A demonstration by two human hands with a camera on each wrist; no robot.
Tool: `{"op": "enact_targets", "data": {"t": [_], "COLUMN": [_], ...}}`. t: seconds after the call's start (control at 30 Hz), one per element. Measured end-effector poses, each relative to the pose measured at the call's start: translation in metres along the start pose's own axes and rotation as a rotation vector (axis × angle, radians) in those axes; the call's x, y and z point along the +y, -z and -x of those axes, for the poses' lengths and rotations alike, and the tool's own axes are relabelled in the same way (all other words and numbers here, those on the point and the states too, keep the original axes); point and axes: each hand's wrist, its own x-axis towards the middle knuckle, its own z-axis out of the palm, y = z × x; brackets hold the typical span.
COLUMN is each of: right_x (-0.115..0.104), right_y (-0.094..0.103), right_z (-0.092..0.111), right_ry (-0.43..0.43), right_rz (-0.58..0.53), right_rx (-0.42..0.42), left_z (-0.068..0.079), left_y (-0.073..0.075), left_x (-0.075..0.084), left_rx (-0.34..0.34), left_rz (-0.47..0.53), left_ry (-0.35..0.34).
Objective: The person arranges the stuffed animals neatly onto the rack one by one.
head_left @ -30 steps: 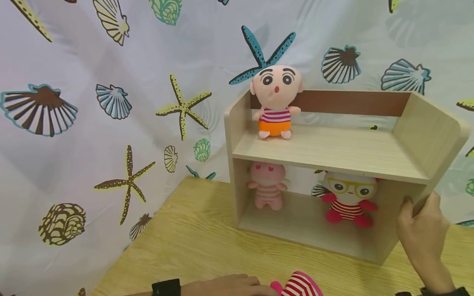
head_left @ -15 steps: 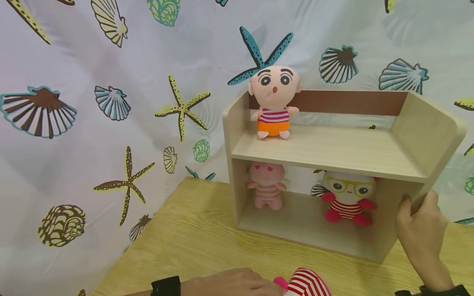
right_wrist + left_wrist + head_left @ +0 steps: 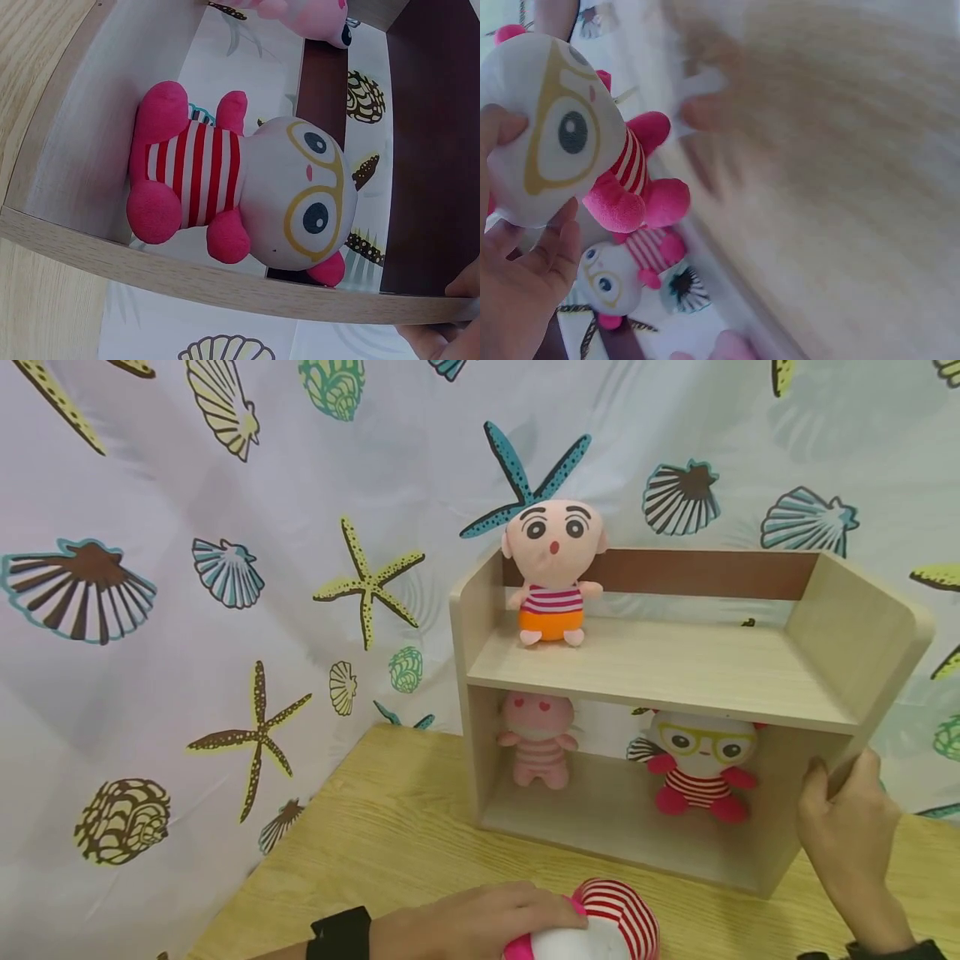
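Observation:
In the head view my left hand holds a white-headed plush doll low at the front, its striped body partly cut off by the frame. The left wrist view shows thumb and fingers curled round its head, with yellow glasses and pink limbs. My right hand grips the right side panel of a two-tier wooden shelf. A similar glasses-wearing plush sits in the lower compartment at the right. At its left sits a pink striped plush. A plush boy in orange shorts sits on the upper tier.
The shelf stands on a wood-grain table, its right end angled toward me. Behind hangs a white curtain printed with shells and starfish. Table surface extends in front and to the left of the shelf.
My left hand has raised the plush doll slightly from the bottom edge, so more of its white head shows. My right hand keeps its grip on the shelf, and the view has shifted slightly.

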Motion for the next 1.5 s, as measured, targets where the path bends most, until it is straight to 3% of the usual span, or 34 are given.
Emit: {"op": "enact_targets", "data": {"t": [0.07,0.17,0.37,0.53,0.63,0.73,0.93,1.07,1.2,1.27,1.5], "right_x": [0.001,0.002,0.001,0.000,0.000,0.000,0.002,0.002,0.002,0.002,0.002], "right_y": [0.001,0.001,0.001,0.001,0.001,0.000,0.000,0.000,0.001,0.000,-0.001], "right_z": [0.001,0.001,0.002,0.002,0.003,0.003,0.001,-0.001,0.000,0.001,0.000], "right_ry": [-0.005,-0.015,-0.003,0.009,0.009,0.013,0.034,0.046,0.058,0.061,0.048], "right_rz": [-0.002,-0.003,0.002,-0.001,0.001,0.001,0.004,0.000,-0.001,0.003,0.005], "right_rx": [-0.006,-0.011,-0.010,-0.008,-0.010,-0.010,-0.006,-0.013,-0.013,-0.010,-0.004], "left_z": [-0.003,-0.008,-0.023,-0.036,-0.041,-0.045,-0.053,-0.059,-0.066,-0.070,-0.085], "left_y": [0.003,0.008,0.021,0.038,0.047,0.056,0.073,0.083,0.092,0.096,0.113], "left_x": [0.001,0.001,0.003,0.007,0.010,0.012,0.015,0.017,0.018,0.017,0.012], "left_rx": [0.050,0.170,0.469,0.599,0.641,0.681,0.754,0.779,0.785,0.796,0.826], "left_rz": [-0.003,-0.014,-0.047,0.143,0.207,0.208,0.265,0.370,0.528,0.552,0.548], "left_ry": [0.042,0.052,-0.034,-0.043,-0.042,-0.042,0.009,0.054,0.054,0.067,0.215]}}
